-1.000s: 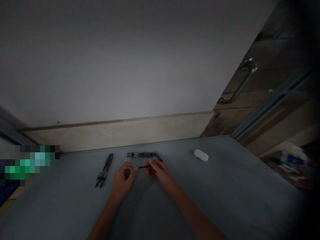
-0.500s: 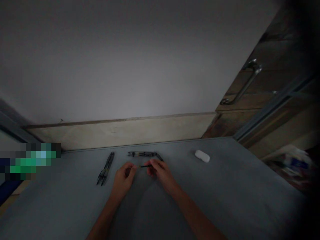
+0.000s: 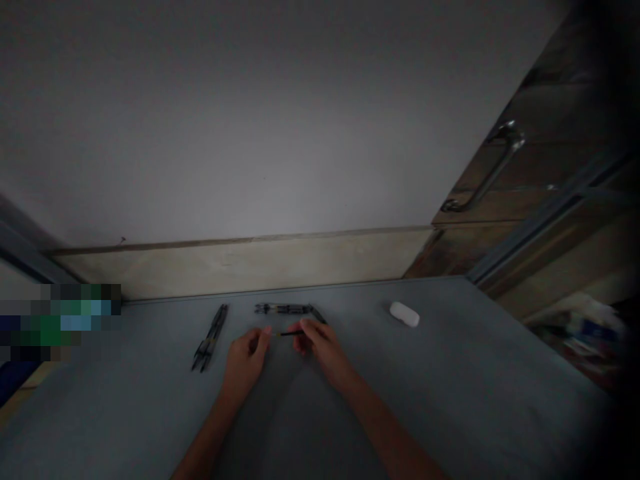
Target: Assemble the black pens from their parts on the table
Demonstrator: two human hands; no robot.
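Note:
Both hands meet over the grey table, with a slim black pen [image 3: 291, 333] lying level between them. My right hand [image 3: 320, 343] pinches its dark end between thumb and fingers. My left hand [image 3: 246, 357] is closed in a pinch at the other end, where a thin pale, yellowish part runs to the fingertips; that part is too small to make out fully. To the left of my left hand lies a bundle of black pens [image 3: 210, 338]. Beyond my hands rests another row of dark pens [image 3: 283, 309], with a dark slim piece [image 3: 318, 314] slanting from its right end, close to my right hand.
A white rounded case [image 3: 405, 314] lies on the grey table [image 3: 450, 387] to the right. Behind the table rises a pale wall [image 3: 265, 133]. At right are a wooden door with a metal handle [image 3: 483, 177] and some blurred bags [image 3: 595, 333].
My left hand has shifted slightly left, and a little more of the thin pale part shows between it and the black pen. My right hand has hardly moved.

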